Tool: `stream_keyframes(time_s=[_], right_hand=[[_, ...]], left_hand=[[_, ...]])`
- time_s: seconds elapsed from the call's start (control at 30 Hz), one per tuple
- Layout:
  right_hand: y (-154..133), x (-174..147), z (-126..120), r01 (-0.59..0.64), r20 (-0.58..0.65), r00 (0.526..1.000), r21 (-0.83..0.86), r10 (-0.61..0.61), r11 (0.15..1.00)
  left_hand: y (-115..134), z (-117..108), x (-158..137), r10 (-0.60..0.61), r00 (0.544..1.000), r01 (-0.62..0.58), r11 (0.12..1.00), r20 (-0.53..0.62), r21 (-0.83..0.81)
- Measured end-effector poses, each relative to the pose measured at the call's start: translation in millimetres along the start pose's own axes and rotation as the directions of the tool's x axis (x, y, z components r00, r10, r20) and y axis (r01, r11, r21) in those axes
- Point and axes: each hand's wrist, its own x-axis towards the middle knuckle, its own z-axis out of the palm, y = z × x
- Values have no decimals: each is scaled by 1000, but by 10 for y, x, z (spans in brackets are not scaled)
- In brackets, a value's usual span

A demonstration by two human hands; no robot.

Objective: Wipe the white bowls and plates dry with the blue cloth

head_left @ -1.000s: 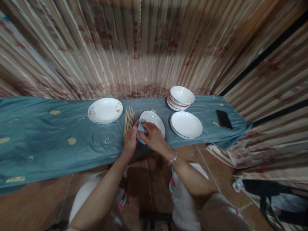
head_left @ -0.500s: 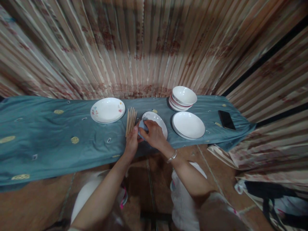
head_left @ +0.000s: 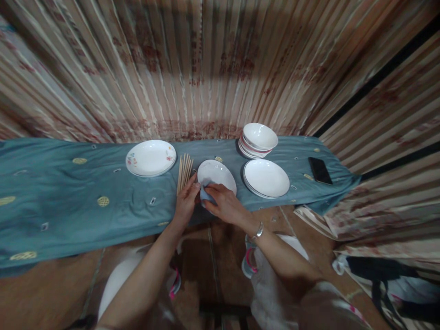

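Observation:
A white plate (head_left: 217, 173) with a thin dark rim is in the middle of the table, tilted slightly toward me. My left hand (head_left: 187, 200) grips its near left edge, thumb by the rim. Bunched in the closed fingers of my right hand (head_left: 225, 205) is a light blue cloth (head_left: 207, 194), pressed on the near left part of the plate's rim. Just left of the plate, several wooden chopsticks (head_left: 184, 172) lie side by side, their near ends close to my left hand.
Oval plates with a flower pattern (head_left: 150, 158) lie stacked at left. To the right are stacked white plates (head_left: 266, 178), and behind them a stack of bowls (head_left: 260, 137). A black phone (head_left: 320, 170) rests near the right end of the teal tablecloth (head_left: 127, 201). Pleated curtains (head_left: 206, 68) hang behind.
My right hand and the cloth have come down toward the near rim, uncovering more of the plate's face. My left hand stays at the left edge. The view has shifted slightly.

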Motion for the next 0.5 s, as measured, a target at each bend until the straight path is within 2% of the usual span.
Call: stream_keyframes(time_s=[0.23,0.5], right_hand=[[174,-110,-57,26,60,998,114,-33,993],[167,33,31,85,-22,996,172,-82,981]], left_hand=[[64,46,-24,-7,1000,7,1000,-7,8],[66,26,-18,-7,1000,7,997,2,75]])
